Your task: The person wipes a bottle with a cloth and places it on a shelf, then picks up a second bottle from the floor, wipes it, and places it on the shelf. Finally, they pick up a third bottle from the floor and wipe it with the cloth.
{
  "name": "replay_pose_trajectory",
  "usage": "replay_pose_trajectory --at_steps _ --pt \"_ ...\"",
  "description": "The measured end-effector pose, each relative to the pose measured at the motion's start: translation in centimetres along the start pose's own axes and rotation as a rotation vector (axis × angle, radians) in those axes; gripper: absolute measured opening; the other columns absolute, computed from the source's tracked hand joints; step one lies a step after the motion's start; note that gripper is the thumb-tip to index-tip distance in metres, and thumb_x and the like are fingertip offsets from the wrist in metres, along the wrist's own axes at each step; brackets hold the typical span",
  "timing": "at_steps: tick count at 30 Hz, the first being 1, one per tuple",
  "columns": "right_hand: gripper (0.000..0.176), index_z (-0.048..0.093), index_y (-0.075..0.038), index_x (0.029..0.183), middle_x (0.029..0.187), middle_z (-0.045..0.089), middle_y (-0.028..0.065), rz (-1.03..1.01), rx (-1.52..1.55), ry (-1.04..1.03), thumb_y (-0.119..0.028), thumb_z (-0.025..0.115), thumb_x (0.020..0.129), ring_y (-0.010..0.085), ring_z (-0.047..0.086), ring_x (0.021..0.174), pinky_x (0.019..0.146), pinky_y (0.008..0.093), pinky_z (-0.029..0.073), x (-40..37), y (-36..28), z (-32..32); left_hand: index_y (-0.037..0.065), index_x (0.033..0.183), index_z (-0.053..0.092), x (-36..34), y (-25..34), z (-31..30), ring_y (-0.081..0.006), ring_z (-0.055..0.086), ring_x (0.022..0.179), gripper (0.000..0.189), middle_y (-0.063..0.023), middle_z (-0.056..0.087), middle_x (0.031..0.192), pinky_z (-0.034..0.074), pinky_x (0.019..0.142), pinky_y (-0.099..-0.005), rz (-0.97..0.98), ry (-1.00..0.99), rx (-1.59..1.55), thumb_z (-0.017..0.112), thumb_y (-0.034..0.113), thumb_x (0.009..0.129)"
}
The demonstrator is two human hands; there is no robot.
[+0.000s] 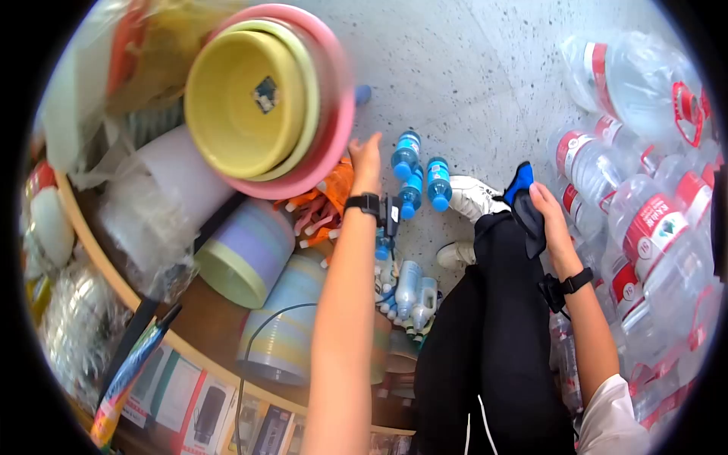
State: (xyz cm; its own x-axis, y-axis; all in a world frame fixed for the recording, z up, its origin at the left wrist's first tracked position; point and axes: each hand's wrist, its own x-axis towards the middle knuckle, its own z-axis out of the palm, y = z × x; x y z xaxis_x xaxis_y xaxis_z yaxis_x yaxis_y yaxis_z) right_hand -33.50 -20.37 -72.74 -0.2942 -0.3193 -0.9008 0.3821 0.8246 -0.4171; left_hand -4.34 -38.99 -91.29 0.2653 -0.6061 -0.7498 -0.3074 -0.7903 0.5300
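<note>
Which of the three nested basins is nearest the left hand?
The pink basin, the outermost, its rim beside the left hand; the pale green basin and yellow basin sit inside it.

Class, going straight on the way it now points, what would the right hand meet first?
For the right hand, the way looks free: beyond the held blue-and-black item, only grey floor shows, though depth is unclear.

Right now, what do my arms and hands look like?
Your left hand and right hand are bare. The left wrist wears a black strap and black box with a pale marking; the right has a black wristband, a dark module and a thin dark cable. A white sleeve shows on the right upper arm.
</note>
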Motion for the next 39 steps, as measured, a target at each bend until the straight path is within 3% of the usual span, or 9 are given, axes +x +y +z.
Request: replay_pose_trajectory --at_steps 4,9,13,15,17,22,32,37,39 --pt "0.045 0.059 -0.001 0.127 0.113 0.062 0.002 0.003 0.136 -0.049 -0.036 0.058 0.099 0.0098 0.056 0.104 0.093 0.0232 0.041 4.0 3.0 -0.6 -0.003 0.148 0.029 2.8 -0.5 1.8 -0.0222 0.052 0.109 0.093 -0.0144 0.051 0.126 0.045 0.097 -0.039 -0.003 0.002 0.176 0.078 0.039 0.08" --pt "0.04 0.06 -0.002 0.122 0.107 0.062 -0.0001 0.006 0.176 -0.045 -0.036 0.057 0.1 0.0078 0.055 0.1 0.09 0.0223 0.041 4.3 3.7 -1.2 -0.002 0.143 0.043 0.4 2.3 2.5 -0.029 0.048 0.129 0.091 -0.0208 0.049 0.141 0.041 0.103 -0.043 -0.233 -0.402 0.385 0.078 0.052 0.078" --pt "0.036 0.06 -0.003 0.115 0.1 0.061 -0.0019 0.015 0.19 -0.004 -0.036 0.056 0.101 0.0061 0.054 0.094 0.085 0.0218 0.041 3.8 3.7 -1.8 0.001 0.141 0.048 -2.9 1.1 2.1 -0.0314 0.061 0.113 0.092 -0.0216 0.06 0.126 0.053 0.085 -0.0436 -0.053 -0.375 0.497 0.081 0.054 0.074" --pt "0.035 0.06 -0.004 0.114 0.099 0.06 -0.0021 -0.004 0.182 -0.008 -0.035 0.056 0.101 0.0059 0.054 0.093 0.084 0.0218 0.041 3.8 3.8 -2.1 0.0 0.141 0.048 -3.5 0.0 1.9 -0.0299 0.064 0.105 0.091 -0.022 0.062 0.122 0.055 0.08 -0.0412 -0.023 -0.337 0.613 0.084 0.048 0.073" --pt "0.033 0.06 -0.004 0.114 0.099 0.06 -0.0016 -0.016 0.163 -0.012 -0.035 0.057 0.101 0.0059 0.054 0.093 0.084 0.0215 0.041 3.8 3.5 -2.0 -0.004 0.136 0.051 -3.8 -2.0 1.6 -0.0339 0.062 0.117 0.091 -0.0257 0.063 0.125 0.049 0.097 -0.0397 0.141 -0.314 0.628 0.088 0.039 0.066" --pt "0.033 0.061 -0.004 0.113 0.097 0.06 -0.0018 -0.002 0.121 0.006 -0.034 0.057 0.101 0.0057 0.054 0.089 0.08 0.0213 0.042 3.7 2.2 -1.2 0.005 0.131 0.06 -6.4 -1.2 3.1 -0.0393 0.061 0.115 0.065 -0.023 0.063 0.125 0.047 0.099 -0.0448 0.307 -0.114 0.695 0.082 0.022 0.072" --pt "0.033 0.062 -0.004 0.112 0.096 0.06 -0.0023 -0.025 0.018 -0.001 -0.035 0.057 0.101 0.005 0.054 0.088 0.08 0.0209 0.042 4.0 3.0 0.0 0.001 0.142 0.048 -7.7 -0.1 -0.4 -0.0375 0.057 0.122 0.084 -0.0258 0.057 0.135 0.044 0.103 -0.0413 0.372 -0.167 0.564 0.083 0.039 0.076" --pt "0.032 0.062 -0.004 0.112 0.097 0.061 -0.0027 -0.005 -0.018 -0.022 -0.034 0.058 0.101 0.0047 0.054 0.09 0.082 0.0201 0.041 3.0 2.6 0.3 -0.003 0.138 0.051 -10.0 -1.5 -4.9 -0.0348 0.058 0.12 0.076 -0.025 0.057 0.136 0.045 0.102 -0.0399 0.241 -0.164 0.521 0.074 0.046 0.085" --pt "0.031 0.062 -0.004 0.113 0.096 0.061 -0.0032 -0.009 -0.037 -0.024 -0.033 0.058 0.101 0.0045 0.054 0.09 0.082 0.02 0.041 2.5 2.1 0.5 -0.003 0.134 0.054 -10.0 -4.9 -6.8 -0.0328 0.059 0.117 0.066 -0.023 0.059 0.132 0.045 0.1 -0.039 0.186 -0.171 0.202 0.069 0.044 0.09"
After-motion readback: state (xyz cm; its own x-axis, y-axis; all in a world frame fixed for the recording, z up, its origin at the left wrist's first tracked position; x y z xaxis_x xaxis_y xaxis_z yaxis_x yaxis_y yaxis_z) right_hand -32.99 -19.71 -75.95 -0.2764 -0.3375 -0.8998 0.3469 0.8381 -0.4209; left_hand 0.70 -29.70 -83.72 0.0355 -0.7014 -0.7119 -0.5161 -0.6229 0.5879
